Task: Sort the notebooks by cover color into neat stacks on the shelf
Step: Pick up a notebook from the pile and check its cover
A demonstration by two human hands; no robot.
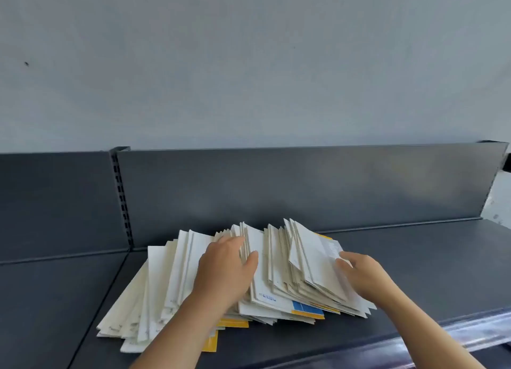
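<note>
Near the shelf's front edge: left hand [225, 269] flat on the fanned notebooks [279, 274], fingers spread, thumb tucked among the covers. Right hand [359, 272] loosely open, fingertips touching the pile's right side. Yellow and blue covers peeking out underneath, on the dark shelf [401, 260].

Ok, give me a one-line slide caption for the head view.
Both hands, left hand and right hand, rest on a fanned, unsorted pile of notebooks on a dark shelf.

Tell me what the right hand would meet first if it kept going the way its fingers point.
The right hand points left and is already at the fanned notebooks; these come first, though contact is unclear.
</note>
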